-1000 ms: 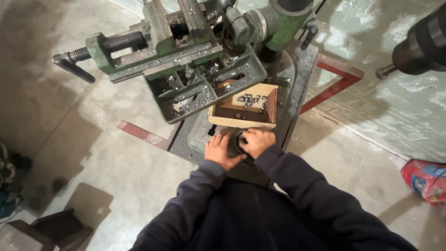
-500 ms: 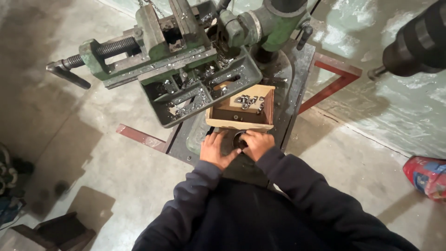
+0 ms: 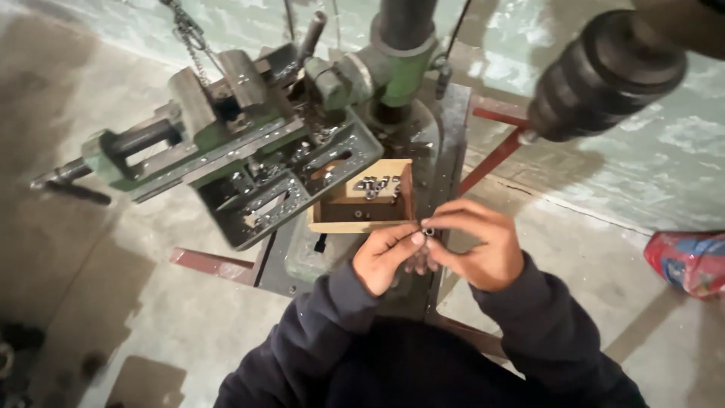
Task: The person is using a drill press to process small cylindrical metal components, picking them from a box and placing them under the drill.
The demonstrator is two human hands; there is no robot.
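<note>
While both hands pinch one small metal ring (image 3: 428, 231) just below the wooden box (image 3: 361, 205), left hand (image 3: 387, 258) and right hand (image 3: 477, 245) fingertips closed on it, grip's tiny: could slip & drop beside box.

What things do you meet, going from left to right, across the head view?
Vise handle → green vise → wooden box → left hand → small metal part pinched between both hands → right hand → drill chuck → red bag.
</note>
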